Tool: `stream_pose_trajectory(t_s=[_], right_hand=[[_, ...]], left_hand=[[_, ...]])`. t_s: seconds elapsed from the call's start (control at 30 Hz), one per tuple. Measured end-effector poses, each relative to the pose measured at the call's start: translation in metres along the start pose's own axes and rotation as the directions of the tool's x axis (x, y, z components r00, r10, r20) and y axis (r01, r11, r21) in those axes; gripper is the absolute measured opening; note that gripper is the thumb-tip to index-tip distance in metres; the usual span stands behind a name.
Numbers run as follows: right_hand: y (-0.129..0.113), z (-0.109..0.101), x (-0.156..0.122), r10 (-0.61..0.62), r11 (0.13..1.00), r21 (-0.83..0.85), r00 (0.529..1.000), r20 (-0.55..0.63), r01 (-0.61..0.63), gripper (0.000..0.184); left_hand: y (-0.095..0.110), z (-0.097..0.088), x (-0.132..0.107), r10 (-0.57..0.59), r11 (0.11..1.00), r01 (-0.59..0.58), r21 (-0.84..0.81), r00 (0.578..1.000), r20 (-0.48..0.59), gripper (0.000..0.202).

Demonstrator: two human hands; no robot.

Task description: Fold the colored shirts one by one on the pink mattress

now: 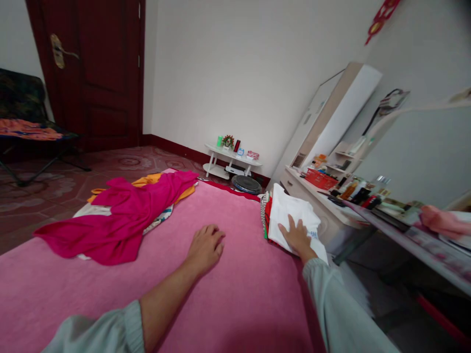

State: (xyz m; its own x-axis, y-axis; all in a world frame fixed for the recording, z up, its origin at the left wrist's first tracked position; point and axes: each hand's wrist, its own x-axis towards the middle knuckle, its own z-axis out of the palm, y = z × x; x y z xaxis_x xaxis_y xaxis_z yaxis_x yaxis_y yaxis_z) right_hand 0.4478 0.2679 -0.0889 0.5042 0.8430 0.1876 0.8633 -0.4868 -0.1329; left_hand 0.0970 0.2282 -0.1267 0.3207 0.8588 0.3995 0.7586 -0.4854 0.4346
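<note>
My right hand [297,237] lies with spread fingers on a folded white garment [285,208] bearing small blue print. That garment tops a stack of folded clothes [264,215], with patterned, red and green edges showing at its left side. On the pink bed cover [243,299], my left hand [206,247] rests palm down, fingers loosely bent and apart, holding nothing. To its left is a loose heap: a crumpled magenta garment [128,215] covers most of an orange-yellow garment [147,180] and some white and patterned cloth.
A dressing table [324,203] with a red basket [320,179] and several bottles stands at the right, beside a large mirror. A low white stand [230,156] is by the far wall. At the left are a folding chair [29,108] with orange cloth and a dark red door [95,68].
</note>
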Motion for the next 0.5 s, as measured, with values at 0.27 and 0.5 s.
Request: stream_pose_trajectory(t_s=[0.27, 0.5], right_hand=[[-0.051, 0.011, -0.133, -0.123, 0.992, 0.023, 0.989, 0.083, 0.121, 0.070], [-0.109, 0.015, -0.202, -0.300, 0.949, 0.134, 0.949, 0.101, 0.285, 0.054]], left_hand=[[0.009, 0.000, -0.009, 0.024, 0.991, -0.027, 0.127, 0.999, 0.026, 0.036], [0.013, -0.005, -0.037, -0.058, 0.981, 0.027, 0.195, 0.987, 0.152, 0.053]])
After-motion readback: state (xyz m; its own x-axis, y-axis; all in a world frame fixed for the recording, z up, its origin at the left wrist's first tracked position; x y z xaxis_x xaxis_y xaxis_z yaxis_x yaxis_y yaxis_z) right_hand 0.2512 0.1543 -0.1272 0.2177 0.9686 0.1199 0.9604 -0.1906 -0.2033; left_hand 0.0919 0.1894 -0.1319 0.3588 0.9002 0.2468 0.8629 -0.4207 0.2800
